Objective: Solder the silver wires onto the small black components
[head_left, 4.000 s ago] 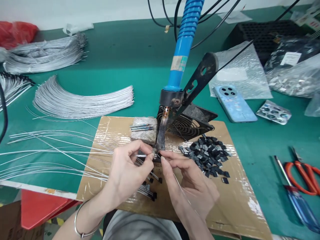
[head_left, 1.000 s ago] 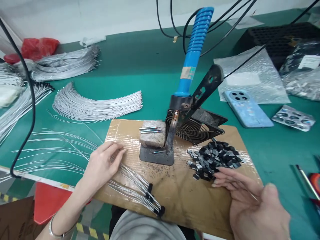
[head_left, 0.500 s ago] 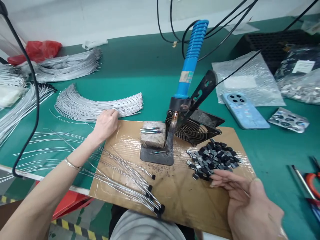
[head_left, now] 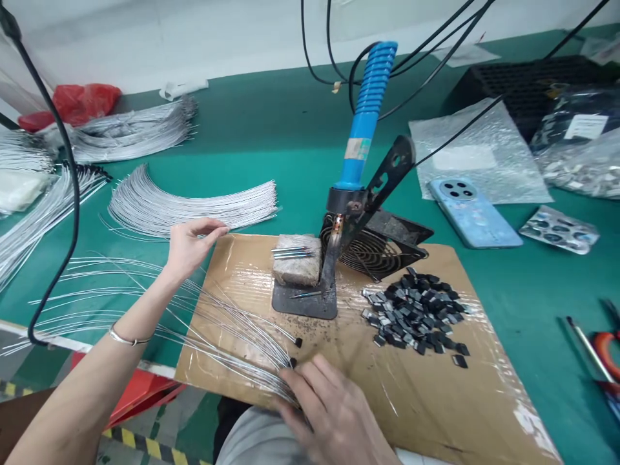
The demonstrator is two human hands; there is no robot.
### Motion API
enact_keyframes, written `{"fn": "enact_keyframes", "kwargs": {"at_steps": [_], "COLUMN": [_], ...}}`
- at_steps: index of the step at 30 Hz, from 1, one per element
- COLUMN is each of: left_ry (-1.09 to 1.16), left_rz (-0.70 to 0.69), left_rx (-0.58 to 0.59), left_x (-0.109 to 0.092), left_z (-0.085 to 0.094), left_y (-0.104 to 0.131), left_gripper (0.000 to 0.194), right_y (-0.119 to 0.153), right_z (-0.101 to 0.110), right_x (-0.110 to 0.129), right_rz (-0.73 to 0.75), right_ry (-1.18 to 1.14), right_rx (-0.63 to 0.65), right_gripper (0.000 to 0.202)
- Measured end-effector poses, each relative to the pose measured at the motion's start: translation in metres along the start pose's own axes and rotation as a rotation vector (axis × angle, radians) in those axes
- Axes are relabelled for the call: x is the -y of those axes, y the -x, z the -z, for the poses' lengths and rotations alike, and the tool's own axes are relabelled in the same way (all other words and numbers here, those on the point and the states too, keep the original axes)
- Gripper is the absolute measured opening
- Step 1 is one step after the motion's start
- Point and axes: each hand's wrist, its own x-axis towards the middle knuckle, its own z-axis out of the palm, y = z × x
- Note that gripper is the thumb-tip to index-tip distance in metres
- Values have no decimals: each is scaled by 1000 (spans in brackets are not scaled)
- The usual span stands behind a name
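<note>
My left hand [head_left: 194, 244] is beside the fanned bundle of white wires [head_left: 194, 205], its thumb and fingertips pressed together; what they hold, if anything, is too small to tell. My right hand [head_left: 329, 407] lies over the black-ended tips of several loose white wires [head_left: 242, 358] at the front of the cardboard [head_left: 387, 394]. Its fingers are curled down and partly blurred, and what is under them is hidden. A pile of small black connectors [head_left: 421, 313] lies on the right part of the cardboard.
A blue-handled soldering iron [head_left: 371, 110] stands in a black holder beside a grey block [head_left: 296, 268]. Behind it is a black fan [head_left: 378, 248]. A blue phone [head_left: 475, 213], plastic bags and pliers [head_left: 605, 355] lie to the right. More wire bundles [head_left: 130, 132] lie at the left.
My right hand has moved left from the connector pile to the loose wires' black ends. My left hand has shifted slightly left, its fingers now raised off the bundle.
</note>
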Motion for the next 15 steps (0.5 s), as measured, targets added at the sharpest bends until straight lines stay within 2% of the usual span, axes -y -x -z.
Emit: {"fn": "enact_keyframes", "kwargs": {"at_steps": [3,6,11,15], "left_ry": [19,42,143,252], "left_rz": [-2,-5,-22,-52], "left_rx": [-22,-49,-68,-116], "left_x": [2,4,1,-15], "left_z": [0,0,-1,8], "left_y": [4,6,7,3], "left_gripper": [19,18,17,14], "right_y": [-6,-7,-1,13], "right_z": [-5,5,25,34], "right_x": [-17,-31,-35,-39], "right_rz": [-31,-100,-259,-407], "right_ry": [59,32,-98,-73], "right_rx": [0,-21,-103,-160], "right_gripper": [10,20,16,14]}}
